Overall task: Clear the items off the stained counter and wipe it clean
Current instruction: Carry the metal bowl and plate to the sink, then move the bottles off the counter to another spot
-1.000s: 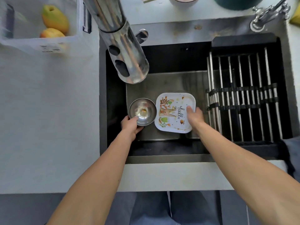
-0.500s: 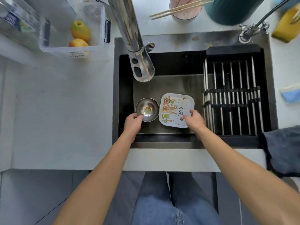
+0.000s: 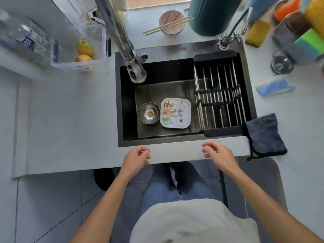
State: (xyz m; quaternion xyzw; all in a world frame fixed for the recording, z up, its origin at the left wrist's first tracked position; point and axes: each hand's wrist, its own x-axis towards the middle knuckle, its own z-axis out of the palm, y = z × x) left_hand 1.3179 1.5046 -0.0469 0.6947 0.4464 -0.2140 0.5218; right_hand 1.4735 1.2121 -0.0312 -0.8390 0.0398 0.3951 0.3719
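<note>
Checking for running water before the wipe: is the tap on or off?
Off, as far as the view shows. No stream falls from the faucet spout, and the sink floor below shows no splash. Handle position: cannot tell.

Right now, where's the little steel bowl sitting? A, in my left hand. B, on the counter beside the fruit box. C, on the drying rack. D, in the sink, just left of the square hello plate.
D: the steel bowl rests on the sink floor, close beside the left edge of the square plate, while both hands hover empty over the counter's front edge.

Grey tiled floor (image 3: 43,207), daylit window (image 3: 157,1)
</note>
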